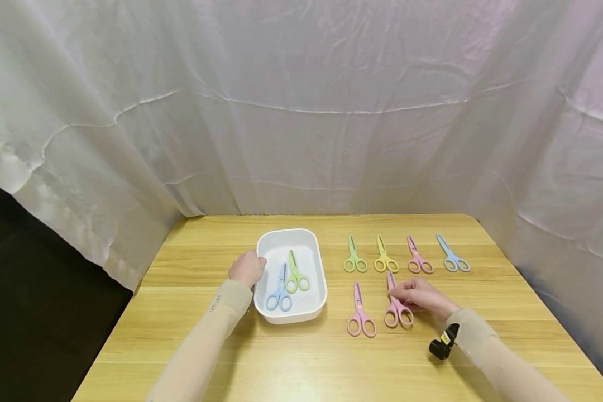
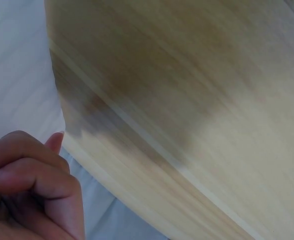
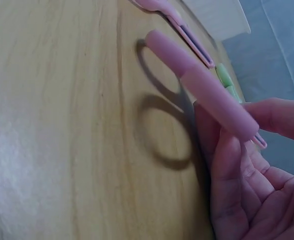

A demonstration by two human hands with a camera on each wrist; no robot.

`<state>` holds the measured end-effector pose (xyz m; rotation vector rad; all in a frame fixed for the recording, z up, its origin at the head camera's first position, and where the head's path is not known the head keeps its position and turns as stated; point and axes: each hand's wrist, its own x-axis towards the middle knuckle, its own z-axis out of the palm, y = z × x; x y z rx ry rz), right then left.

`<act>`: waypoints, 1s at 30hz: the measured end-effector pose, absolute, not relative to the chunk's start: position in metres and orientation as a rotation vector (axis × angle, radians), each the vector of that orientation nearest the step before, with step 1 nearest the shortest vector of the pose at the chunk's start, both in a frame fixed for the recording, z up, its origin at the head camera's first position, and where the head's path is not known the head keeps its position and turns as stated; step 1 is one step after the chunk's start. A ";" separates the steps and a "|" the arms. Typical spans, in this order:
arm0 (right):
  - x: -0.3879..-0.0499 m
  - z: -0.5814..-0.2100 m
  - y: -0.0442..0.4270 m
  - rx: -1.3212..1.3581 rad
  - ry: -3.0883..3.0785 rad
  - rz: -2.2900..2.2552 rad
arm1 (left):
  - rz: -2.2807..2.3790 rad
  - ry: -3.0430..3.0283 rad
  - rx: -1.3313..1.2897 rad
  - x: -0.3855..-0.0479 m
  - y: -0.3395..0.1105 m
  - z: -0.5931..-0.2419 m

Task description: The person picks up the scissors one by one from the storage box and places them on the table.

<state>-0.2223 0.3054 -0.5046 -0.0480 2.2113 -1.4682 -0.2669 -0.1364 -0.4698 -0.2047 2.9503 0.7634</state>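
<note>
My right hand pinches a pair of pink scissors by the blade part. In the right wrist view the pink scissors are off the table, since their handle rings cast a separate shadow on the wood. Another pair of pink scissors lies just to the left. At the left side of a white tray, my left hand grips the rim with curled fingers. Inside the tray lie blue scissors and green scissors. The left wrist view shows the left hand partly cut off.
Behind the right hand a row lies on the wooden table: green scissors, yellow scissors, pink scissors and blue scissors. A pale curtain hangs along the table's back and sides.
</note>
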 end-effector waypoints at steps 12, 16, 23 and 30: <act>-0.223 -0.502 0.305 -0.037 2.265 -1.367 | 0.770 2.938 -0.201 -0.267 -0.137 -0.470; -0.224 -0.500 0.305 -0.065 2.282 -1.314 | 0.771 2.942 -0.202 -0.267 -0.137 -0.471; -0.225 -0.496 0.305 -0.140 2.342 -1.203 | 0.757 2.958 -0.197 -0.266 -0.138 -0.471; -0.226 -0.494 0.309 -0.275 2.426 -1.082 | 0.770 2.951 -0.203 -0.266 -0.138 -0.471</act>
